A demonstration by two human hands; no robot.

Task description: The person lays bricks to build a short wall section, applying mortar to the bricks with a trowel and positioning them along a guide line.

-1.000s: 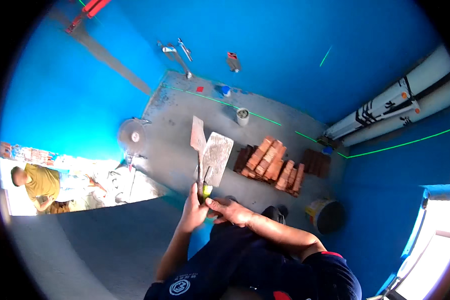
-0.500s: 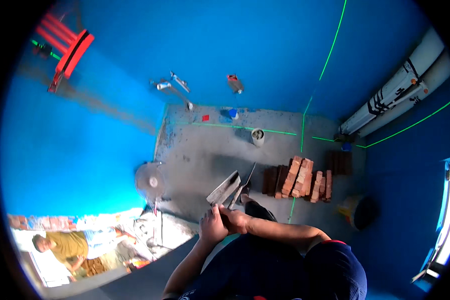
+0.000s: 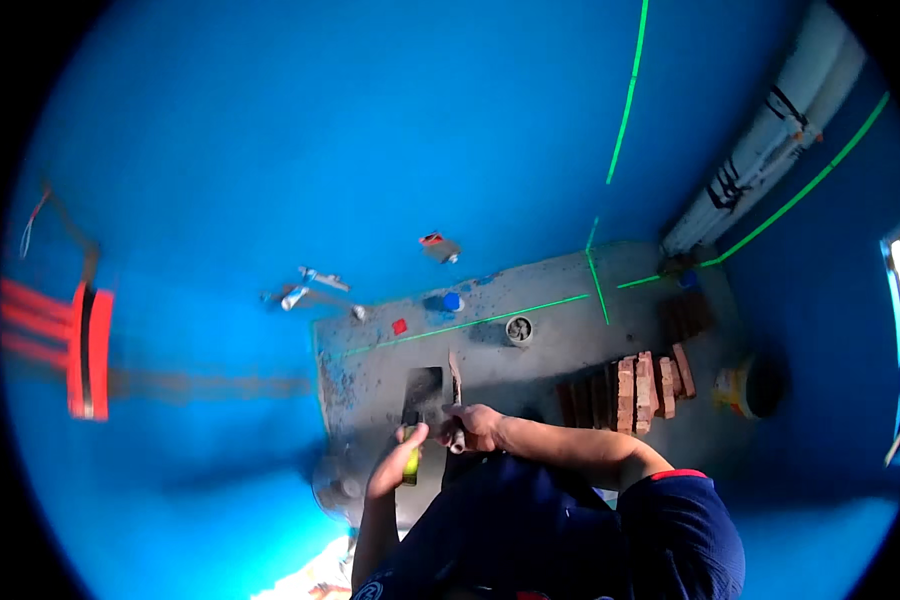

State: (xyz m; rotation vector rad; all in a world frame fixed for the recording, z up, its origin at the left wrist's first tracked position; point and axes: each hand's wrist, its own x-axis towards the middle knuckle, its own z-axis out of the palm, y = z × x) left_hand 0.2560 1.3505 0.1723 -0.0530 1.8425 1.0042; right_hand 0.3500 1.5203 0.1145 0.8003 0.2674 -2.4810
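My left hand (image 3: pixel 392 465) is closed round the yellow-green handle of a flat rectangular-bladed tool (image 3: pixel 423 392). The dark blade points away from me, over the floor. Beside it, my right hand (image 3: pixel 478 426) grips a long, thin, cement-coloured tool (image 3: pixel 455 372). Its narrow far end sticks out ahead of the fingers and a rounded end shows below them. The two hands are close together in front of my body, with a small gap between them. What kind of tool the thin one is I cannot make out.
Stacked red bricks (image 3: pixel 642 388) stand on the floor to the right, near a yellow bucket (image 3: pixel 735 388). A filled white bucket (image 3: pixel 519 331) is ahead. White pipes (image 3: pixel 750 165) run up the corner. Red bars (image 3: pixel 88 350) stick out at the left wall; green laser lines cross walls and floor.
The view has swung to the left, and the person at lower left is out of sight. My hands have moved apart; the left hand's yellow-green handle now shows and the blade points straighter ahead.
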